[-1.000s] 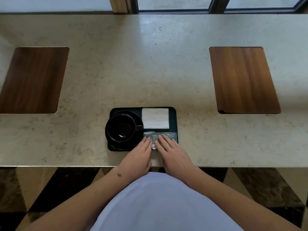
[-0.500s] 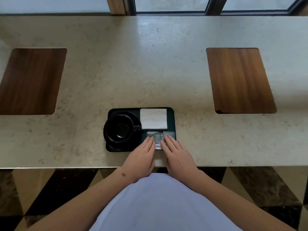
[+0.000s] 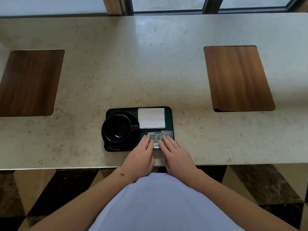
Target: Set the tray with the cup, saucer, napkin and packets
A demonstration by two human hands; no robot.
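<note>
A dark tray (image 3: 169, 114) lies near the counter's front edge. On its left side a black cup (image 3: 116, 127) stands on a black saucer (image 3: 123, 145), handle pointing right. A white folded napkin (image 3: 151, 118) fills the tray's far right corner. Several grey patterned packets (image 3: 157, 136) lie fanned in the near right corner. My left hand (image 3: 140, 157) and my right hand (image 3: 175, 155) rest flat, fingers together, with fingertips pressing on the packets' near ends. The hands hide the packets' lower parts.
The beige stone counter (image 3: 150, 72) has two wooden inlays, one at the left (image 3: 28, 82) and one at the right (image 3: 236, 77). A window frame runs along the far edge. Below the counter's near edge is a dark patterned floor.
Both hands have drawn slightly apart over the packets, spreading them into a fan. The view has shifted a little to the left.
</note>
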